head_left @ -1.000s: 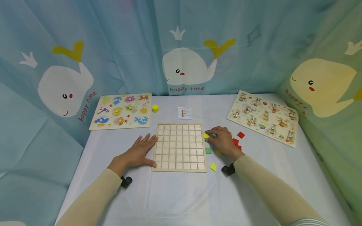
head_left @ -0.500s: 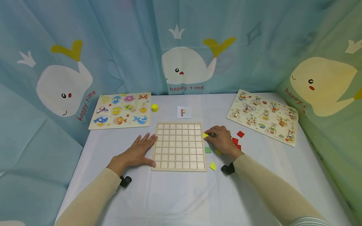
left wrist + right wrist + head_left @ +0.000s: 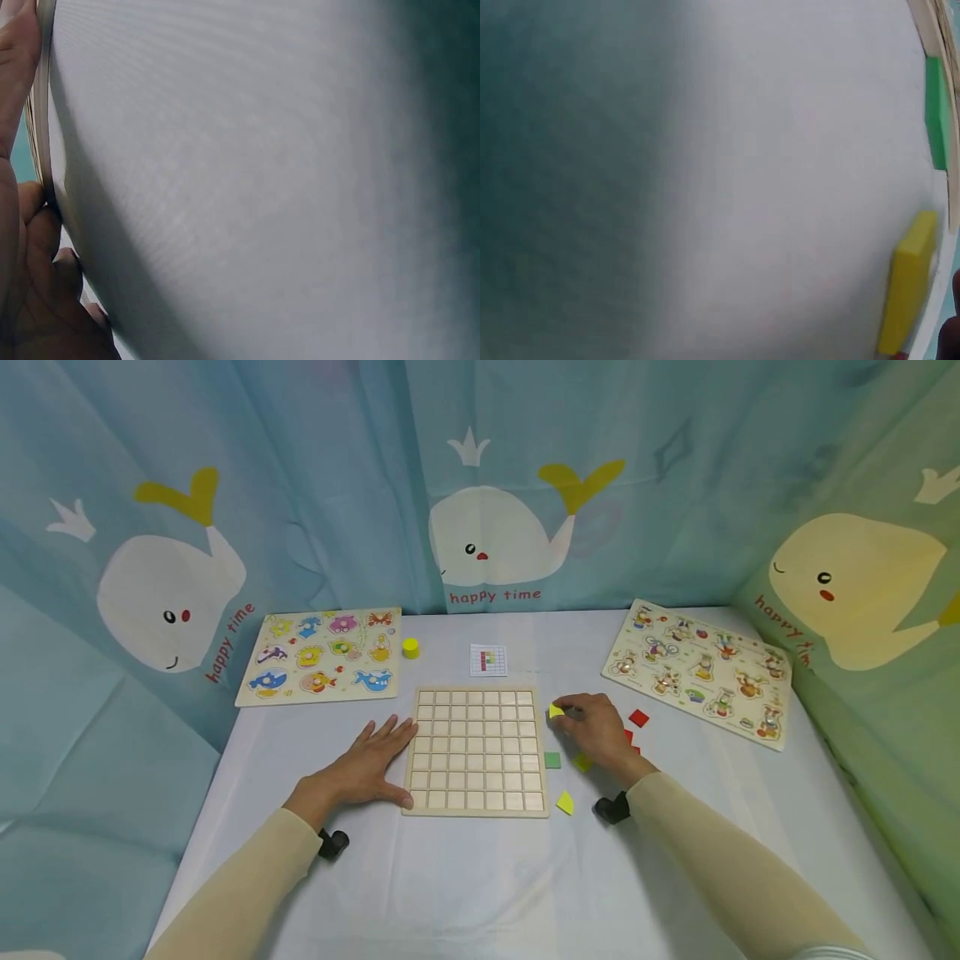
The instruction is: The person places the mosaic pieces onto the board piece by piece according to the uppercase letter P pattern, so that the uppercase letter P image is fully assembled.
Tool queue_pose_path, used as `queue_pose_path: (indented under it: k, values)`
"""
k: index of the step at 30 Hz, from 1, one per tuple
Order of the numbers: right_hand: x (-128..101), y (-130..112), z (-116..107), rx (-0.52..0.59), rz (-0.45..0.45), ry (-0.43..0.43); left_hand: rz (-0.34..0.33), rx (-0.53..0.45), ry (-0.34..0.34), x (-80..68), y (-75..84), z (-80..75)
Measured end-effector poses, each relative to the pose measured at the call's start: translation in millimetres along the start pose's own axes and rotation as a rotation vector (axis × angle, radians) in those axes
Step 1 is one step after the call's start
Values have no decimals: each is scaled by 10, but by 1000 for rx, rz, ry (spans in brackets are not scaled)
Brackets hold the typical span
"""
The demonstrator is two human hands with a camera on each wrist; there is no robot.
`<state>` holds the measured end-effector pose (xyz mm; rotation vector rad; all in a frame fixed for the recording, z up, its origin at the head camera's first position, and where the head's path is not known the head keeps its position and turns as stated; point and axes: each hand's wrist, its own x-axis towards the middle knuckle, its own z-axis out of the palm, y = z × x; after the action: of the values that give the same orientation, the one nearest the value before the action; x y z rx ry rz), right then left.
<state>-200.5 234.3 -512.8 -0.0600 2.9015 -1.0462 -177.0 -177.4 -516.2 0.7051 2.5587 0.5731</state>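
Observation:
A pale wooden grid board (image 3: 477, 752) lies flat on the table in the head view. My left hand (image 3: 367, 764) rests against its left edge, fingers spread and straight, thumb at the near corner. To the right of the board, my right hand (image 3: 600, 731) pinches a small yellow quarter-round piece (image 3: 556, 711) between thumb and fingers. Under and beside this hand are a green square tile (image 3: 552, 760), touching the board, and another yellow piece (image 3: 582, 763). A yellow rounded piece (image 3: 565, 802) lies nearer to me. Red tiles (image 3: 628, 737) are partly hidden behind the right wrist.
A single red tile (image 3: 639, 718) lies farther right. Behind the board are a small printed grid card (image 3: 488, 661) and a yellow cylinder (image 3: 411, 648). Picture puzzle boards stand at back left (image 3: 318, 657) and back right (image 3: 701, 675). Patterned curtains (image 3: 337, 485) enclose the table.
My right hand has shifted slightly right, drawing the yellow piece away from the board's right edge. The left hand stays where it was.

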Motion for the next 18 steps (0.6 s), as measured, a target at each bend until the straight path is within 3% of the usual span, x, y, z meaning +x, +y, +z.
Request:
queue_pose_path:
  k: [9, 18]
  values:
    - [54, -122, -71, 153, 38, 64, 1, -3, 5, 1, 7, 11]
    - [120, -375, 17, 290, 66, 111, -5, 17, 9, 12, -19, 32]
